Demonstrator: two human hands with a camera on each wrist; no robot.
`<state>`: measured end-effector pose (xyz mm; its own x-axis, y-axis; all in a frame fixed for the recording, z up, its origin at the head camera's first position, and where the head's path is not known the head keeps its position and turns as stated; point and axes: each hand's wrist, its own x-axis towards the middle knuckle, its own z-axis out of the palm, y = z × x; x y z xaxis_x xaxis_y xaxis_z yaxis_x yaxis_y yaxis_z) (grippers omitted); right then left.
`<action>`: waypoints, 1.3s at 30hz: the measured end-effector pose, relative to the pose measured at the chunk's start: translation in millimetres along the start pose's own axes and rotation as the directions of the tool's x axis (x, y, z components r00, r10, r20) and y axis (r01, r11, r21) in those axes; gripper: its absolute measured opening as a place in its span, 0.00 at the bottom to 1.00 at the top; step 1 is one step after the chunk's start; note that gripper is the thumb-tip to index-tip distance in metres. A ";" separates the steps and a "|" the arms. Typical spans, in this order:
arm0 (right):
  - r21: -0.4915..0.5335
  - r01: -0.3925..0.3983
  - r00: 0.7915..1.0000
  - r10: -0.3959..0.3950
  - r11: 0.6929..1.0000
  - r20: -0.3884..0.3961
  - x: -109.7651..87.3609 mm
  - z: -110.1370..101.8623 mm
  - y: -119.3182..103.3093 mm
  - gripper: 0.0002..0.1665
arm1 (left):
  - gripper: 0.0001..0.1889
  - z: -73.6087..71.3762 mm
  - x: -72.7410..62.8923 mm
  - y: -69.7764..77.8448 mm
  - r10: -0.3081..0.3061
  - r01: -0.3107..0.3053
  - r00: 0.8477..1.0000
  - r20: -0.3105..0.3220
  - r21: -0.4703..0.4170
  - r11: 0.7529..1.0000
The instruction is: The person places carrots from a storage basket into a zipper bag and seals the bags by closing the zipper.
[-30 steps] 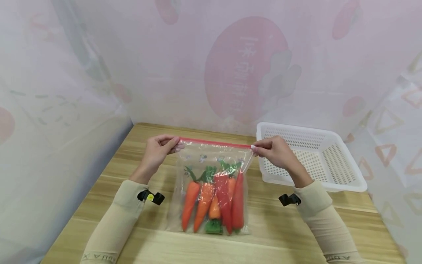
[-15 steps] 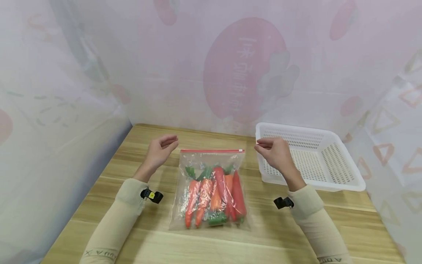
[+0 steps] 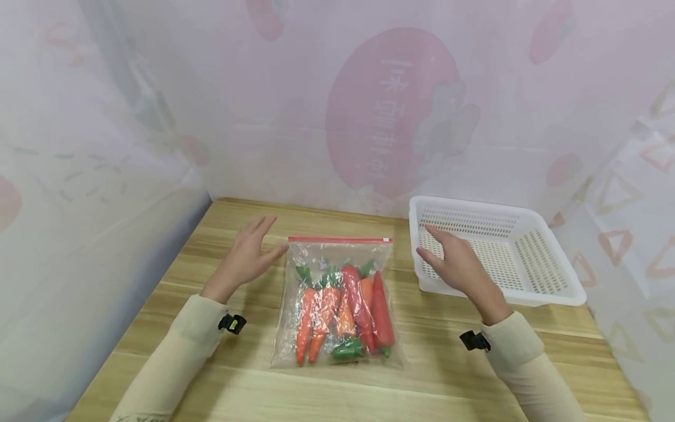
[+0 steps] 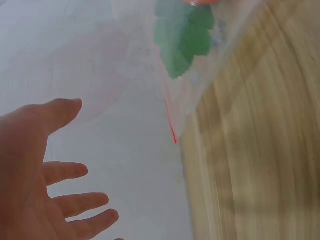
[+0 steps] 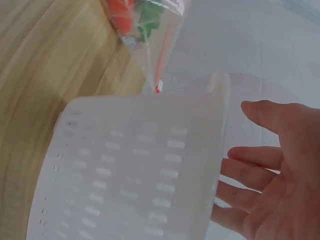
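A clear zip bag [image 3: 337, 252] with a red zip strip and a white slider at its right end lies flat on the wooden table. Inside it are several orange carrots [image 3: 326, 310] with green tops and long red peppers [image 3: 381, 313]. To the bag's upper left, my left hand [image 3: 244, 258] is held apart from it, fingers spread and holding nothing. My right hand [image 3: 457, 261] hovers over the left side of a white plastic basket [image 3: 559, 258], its fingers extended and nothing in them. The right wrist view shows those fingers [image 5: 250, 175] beside the basket's rim.
The basket, with slotted walls, stands at the table's back right near the curtain. Pale printed curtains [image 3: 295, 117] enclose the table [image 3: 253, 375] at the back and both sides. Bare wood shows in front of the bag.
Both hands have let go of the bag's top corners and spread their fingers. The bag has dropped flat onto the table. The right hand has moved right, over the basket.
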<state>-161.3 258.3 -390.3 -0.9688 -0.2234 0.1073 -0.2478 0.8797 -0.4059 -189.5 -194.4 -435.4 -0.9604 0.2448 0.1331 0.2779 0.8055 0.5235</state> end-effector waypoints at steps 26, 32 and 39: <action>-0.313 -0.111 0.993 0.093 0.943 -0.070 -29.5 11.8 23.2 0.58 | 0.52 1.5 -20.6 2.4 -0.050 0.047 0.999 0.003 0.306 0.951; -0.296 -0.140 0.989 0.123 0.945 -0.077 -32.2 11.5 24.8 0.57 | 0.50 0.4 -22.5 5.8 -0.068 0.062 0.998 0.004 0.327 0.943; -0.270 -0.160 0.987 0.150 0.949 -0.059 -34.0 10.5 25.6 0.56 | 0.49 -0.3 -23.7 7.3 -0.076 0.067 0.997 0.015 0.319 0.945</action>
<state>-134.7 283.9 -413.9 -0.9930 -0.0639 0.0990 -0.0791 0.9843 -0.1577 -164.7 -194.4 -434.4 -0.9782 0.1911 0.0809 0.2050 0.9501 0.2351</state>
